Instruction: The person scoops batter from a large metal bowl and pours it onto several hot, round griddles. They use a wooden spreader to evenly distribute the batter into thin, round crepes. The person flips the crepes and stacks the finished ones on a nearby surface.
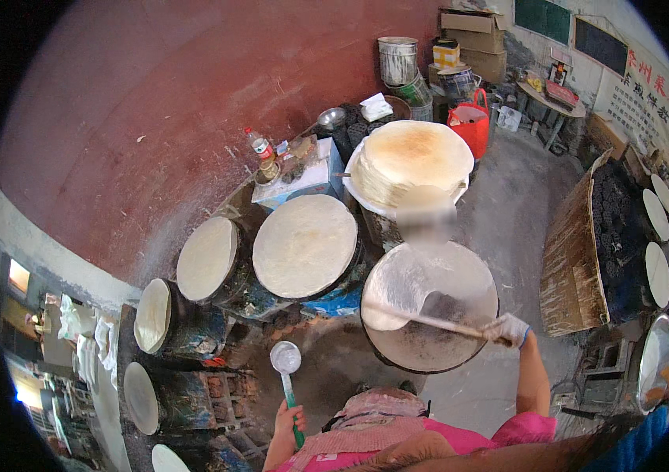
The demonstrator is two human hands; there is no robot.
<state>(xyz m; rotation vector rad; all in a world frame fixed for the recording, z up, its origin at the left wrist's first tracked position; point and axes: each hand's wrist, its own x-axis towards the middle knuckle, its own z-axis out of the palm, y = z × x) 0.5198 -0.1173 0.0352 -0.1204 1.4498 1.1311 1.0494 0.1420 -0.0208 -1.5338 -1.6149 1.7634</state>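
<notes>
My right hand (506, 330), in a white glove, grips a wooden spreading stick (435, 323) that lies across a large round griddle (446, 348). Pale batter (396, 289) coats the left and far part of the griddle, while a dark bare patch shows near its middle. My left hand (290, 416) is closed around the green handle of a ladle (285, 357). The ladle's white bowl is held over the floor, left of the griddle, and looks coated with batter. Behind the griddle rises a tall stack of thin pancakes (411, 147) on a white-lined stand.
More griddles with pale pancakes (305, 245) curve along my left. A cardboard barrier (573, 253) holds dark coal briquettes (611, 212) at right. A red bag (469, 131) stands beyond the stack. Another person's blue sleeve (650, 433) shows at the lower right, near a metal tray (656, 360).
</notes>
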